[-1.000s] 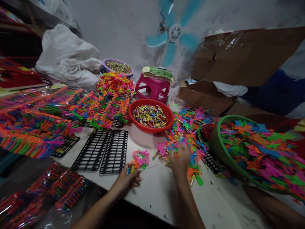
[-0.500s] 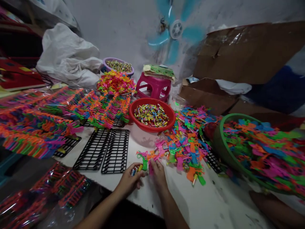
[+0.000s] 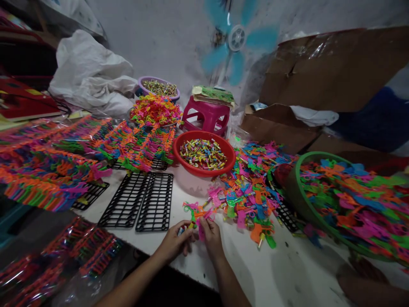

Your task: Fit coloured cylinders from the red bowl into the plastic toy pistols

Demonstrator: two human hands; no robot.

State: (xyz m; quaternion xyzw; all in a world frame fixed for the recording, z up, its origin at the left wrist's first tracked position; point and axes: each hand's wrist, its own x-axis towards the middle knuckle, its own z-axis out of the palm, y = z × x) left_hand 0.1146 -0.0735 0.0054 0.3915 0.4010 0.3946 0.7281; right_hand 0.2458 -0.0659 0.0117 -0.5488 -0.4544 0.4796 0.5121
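My left hand [image 3: 175, 243] rests at the near edge of the white table [image 3: 243, 264], fingers closed on several small coloured tubes [image 3: 182, 230]. My right hand [image 3: 211, 237] sits right beside it, pinching a pink plastic toy piece [image 3: 202, 225]. The two hands meet over a small cluster of pink, orange and green pieces [image 3: 195, 209]. Just right of them spreads a loose heap of coloured plastic pieces [image 3: 252, 187].
A red bowl [image 3: 204, 154] of small tubes stands behind the hands. Black grid racks [image 3: 139, 201] lie to the left, with filled racks of pieces [image 3: 47, 175] beyond. A green basket [image 3: 345, 200] of pieces tilts at right. A pink stool [image 3: 206, 116], purple bowl [image 3: 158, 87] and cardboard [image 3: 332, 68] stand behind.
My right hand came back from the heap on the right with a pink piece and now meets my left hand at the near edge. The left hand stayed in place.
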